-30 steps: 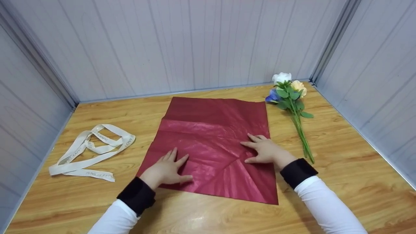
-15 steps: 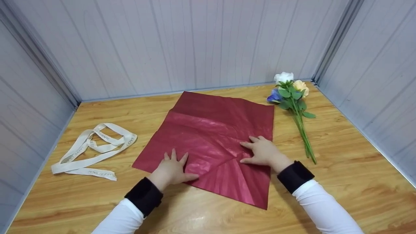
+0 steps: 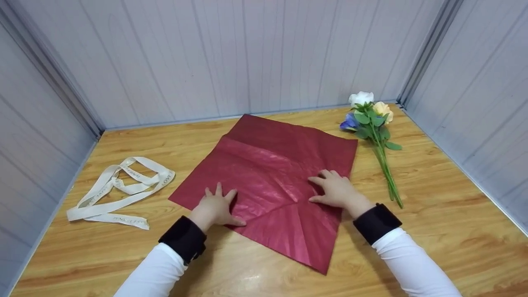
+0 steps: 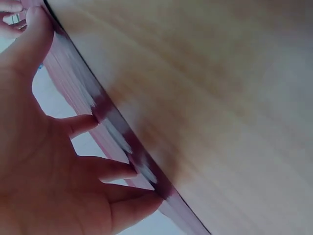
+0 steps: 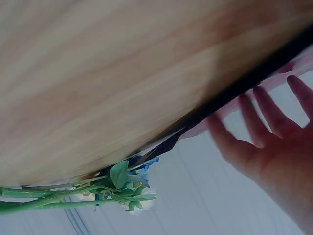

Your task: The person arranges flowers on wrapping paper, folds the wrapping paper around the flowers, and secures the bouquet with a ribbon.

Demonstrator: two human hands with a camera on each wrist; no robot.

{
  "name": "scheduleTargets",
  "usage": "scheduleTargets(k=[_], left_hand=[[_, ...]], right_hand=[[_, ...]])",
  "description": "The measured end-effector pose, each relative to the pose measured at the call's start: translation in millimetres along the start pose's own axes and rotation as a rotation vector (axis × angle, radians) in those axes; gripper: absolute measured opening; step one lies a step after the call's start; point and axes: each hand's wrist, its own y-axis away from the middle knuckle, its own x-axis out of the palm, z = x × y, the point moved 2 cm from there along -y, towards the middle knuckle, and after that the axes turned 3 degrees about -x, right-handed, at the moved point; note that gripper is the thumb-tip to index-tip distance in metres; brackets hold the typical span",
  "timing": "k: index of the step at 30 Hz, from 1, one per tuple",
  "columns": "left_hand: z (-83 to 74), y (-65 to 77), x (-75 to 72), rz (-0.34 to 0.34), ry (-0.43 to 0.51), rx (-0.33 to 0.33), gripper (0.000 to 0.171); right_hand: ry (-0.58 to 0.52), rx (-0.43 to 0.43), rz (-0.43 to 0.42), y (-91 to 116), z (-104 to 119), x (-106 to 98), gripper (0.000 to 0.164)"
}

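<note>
Craft booth: wooden tabletop, grey panel walls, ribbon, flowers.

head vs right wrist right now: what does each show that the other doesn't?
Head only: the left hand flat on the red wrapping paper, and the cream ribbon lying to its left. Right wrist only: a close, low look along the tabletop at the paper's edge. Both: the right hand with straight fingers on the paper, and the flowers beside it.

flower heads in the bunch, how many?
3, at the table's far right corner: white rose farthest back, cream-yellow rose right of it, blue flower nearest the dark red wrapping paper. Leaves may hide more.
</note>
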Motion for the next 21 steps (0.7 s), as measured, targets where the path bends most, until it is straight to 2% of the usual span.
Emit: scheduleTargets(k=[5, 8, 11, 15, 19, 21], left_hand=[[6.1, -1.4, -2.0, -0.005, 0.001, 0.000, 0.099], [7.4, -0.7, -4.3, -0.022, 0.022, 0.005, 0.097], [4.1, 1.6, -4.8, -0.066, -0.003, 0.026, 0.088], [-8.0, 7.6, 1.4, -0.110, -0.056, 0.069, 0.077], [-24.8, 15.0, 9.7, -0.113, -0.084, 0.119, 0.080], [-32.0, 17.4, 13.2, -0.102, -0.087, 0.118, 0.086]], right_hand=[[-0.091, -0.032, 0.140, 0, 3, 6, 0.076], [-0.121, -0.021, 0.196, 0, 4, 7, 0.079], [-0.124, -0.002, 0.198, 0, 5, 7, 0.078], [-0.119, 0.006, 0.196, 0, 7, 7, 0.079], [-0.121, 0.017, 0.197, 0, 7, 9, 0.080], [-0.115, 0.021, 0.197, 0, 8, 8, 0.080]])
